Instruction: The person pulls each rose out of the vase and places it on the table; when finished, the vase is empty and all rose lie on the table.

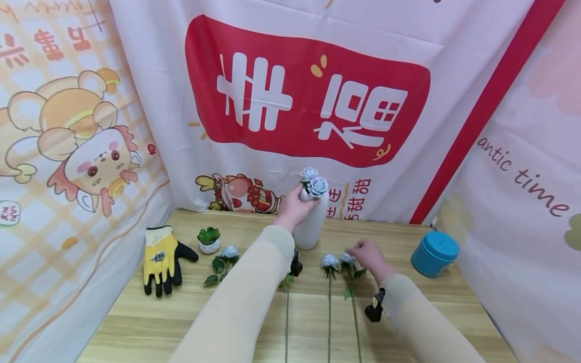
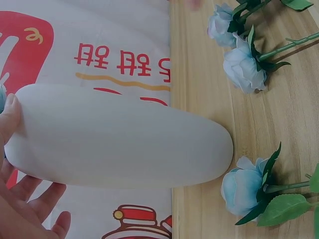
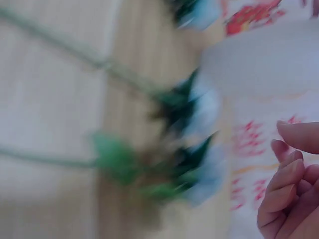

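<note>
My left hand (image 1: 293,207) grips the top of a tall white vase (image 1: 310,228), its thumb and fingers around the neck. Two pale blue artificial roses (image 1: 316,186) show above the vase mouth. The left wrist view shows the vase's smooth side (image 2: 119,139) and its base on the table. To the right, my right hand (image 1: 369,258) hovers by two loose blue roses, one nearer (image 1: 348,257) and one just left (image 1: 330,261). Its fingers (image 3: 281,191) bend loosely with nothing between them. Another rose (image 2: 244,186) lies near the vase base, mostly hidden by my left arm in the head view.
A blue round tin (image 1: 434,254) stands at the table's right. On the left lie a yellow and black work glove (image 1: 162,259), a small potted succulent (image 1: 209,240) and another blue rose (image 1: 229,252). Behind the wooden table (image 1: 195,317) hangs a printed cloth (image 1: 159,91).
</note>
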Motion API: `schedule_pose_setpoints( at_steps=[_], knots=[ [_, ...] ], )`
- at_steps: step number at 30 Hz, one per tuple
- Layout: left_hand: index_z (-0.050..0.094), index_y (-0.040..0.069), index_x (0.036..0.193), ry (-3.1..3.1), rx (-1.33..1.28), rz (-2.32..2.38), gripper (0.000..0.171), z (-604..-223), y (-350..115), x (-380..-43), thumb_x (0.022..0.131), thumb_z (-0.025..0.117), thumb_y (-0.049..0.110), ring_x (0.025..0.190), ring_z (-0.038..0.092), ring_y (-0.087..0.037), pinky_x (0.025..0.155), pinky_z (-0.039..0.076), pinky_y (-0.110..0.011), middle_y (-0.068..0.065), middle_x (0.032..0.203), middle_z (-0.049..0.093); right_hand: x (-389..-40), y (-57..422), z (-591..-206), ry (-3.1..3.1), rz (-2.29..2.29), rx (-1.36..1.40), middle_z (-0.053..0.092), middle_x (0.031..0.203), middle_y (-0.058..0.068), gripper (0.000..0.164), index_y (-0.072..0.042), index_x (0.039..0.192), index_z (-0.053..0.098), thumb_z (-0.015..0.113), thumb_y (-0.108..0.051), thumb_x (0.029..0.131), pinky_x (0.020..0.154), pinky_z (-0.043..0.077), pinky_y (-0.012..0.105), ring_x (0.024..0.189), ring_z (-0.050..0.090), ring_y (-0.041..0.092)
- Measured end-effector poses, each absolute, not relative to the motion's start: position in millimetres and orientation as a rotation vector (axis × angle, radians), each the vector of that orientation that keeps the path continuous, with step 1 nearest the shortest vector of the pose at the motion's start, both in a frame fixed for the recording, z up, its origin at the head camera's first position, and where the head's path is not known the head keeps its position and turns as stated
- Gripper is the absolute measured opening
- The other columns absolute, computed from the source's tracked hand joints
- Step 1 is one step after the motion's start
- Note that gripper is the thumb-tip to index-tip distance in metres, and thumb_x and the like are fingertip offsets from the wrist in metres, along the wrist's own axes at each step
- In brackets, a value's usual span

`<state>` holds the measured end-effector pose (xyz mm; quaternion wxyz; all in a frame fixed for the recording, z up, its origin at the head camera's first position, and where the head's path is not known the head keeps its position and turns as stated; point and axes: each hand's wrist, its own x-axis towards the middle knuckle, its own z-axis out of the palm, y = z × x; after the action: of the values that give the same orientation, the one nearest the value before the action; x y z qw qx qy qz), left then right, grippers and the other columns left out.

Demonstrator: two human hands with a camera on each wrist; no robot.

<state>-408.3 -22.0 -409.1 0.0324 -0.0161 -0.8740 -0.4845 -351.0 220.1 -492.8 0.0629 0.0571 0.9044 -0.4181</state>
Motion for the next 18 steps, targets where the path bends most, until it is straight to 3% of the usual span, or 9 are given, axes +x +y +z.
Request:
schedule_pose_setpoints(
  at_steps=[7, 12, 18],
  knots=[
    [0.040, 0.021, 0.153, -2.693, -0.069, -1.444, 0.079, -409, -23, -409, 0.086, 0.074, 0.049, 0.132, 0.045, -0.029, 0.105, 0.038, -0.049, -0.007, 0.148, 0.047, -376, 188, -431, 2.774, -1.607, 0.067, 0.059, 0.077, 0.006, 0.017, -0.004, 0.088, 0.065, 0.070, -0.019, 0.092, 0.058, 0.047, 0.032, 0.067, 0.054, 0.020],
    [0.040, 0.021, 0.153, -2.687, -0.058, -1.471, 0.080, -410, -25, -410, 0.086, 0.073, 0.050, 0.133, 0.045, -0.030, 0.105, 0.038, -0.051, -0.007, 0.149, 0.046, -392, 169, -403, 2.811, -1.675, 0.045, 0.062, 0.088, 0.010, 0.019, -0.003, 0.094, 0.070, 0.072, -0.021, 0.092, 0.067, 0.048, 0.035, 0.079, 0.056, 0.024],
    [0.040, 0.026, 0.153, -2.677, -0.071, -1.529, 0.077, -410, -24, -410, 0.087, 0.073, 0.048, 0.134, 0.044, -0.028, 0.105, 0.039, -0.052, -0.005, 0.149, 0.046, -400, 149, -394, 2.756, -1.803, 0.148, 0.063, 0.106, 0.010, 0.022, -0.007, 0.107, 0.072, 0.073, -0.022, 0.092, 0.081, 0.048, 0.039, 0.098, 0.056, 0.026]
  ],
)
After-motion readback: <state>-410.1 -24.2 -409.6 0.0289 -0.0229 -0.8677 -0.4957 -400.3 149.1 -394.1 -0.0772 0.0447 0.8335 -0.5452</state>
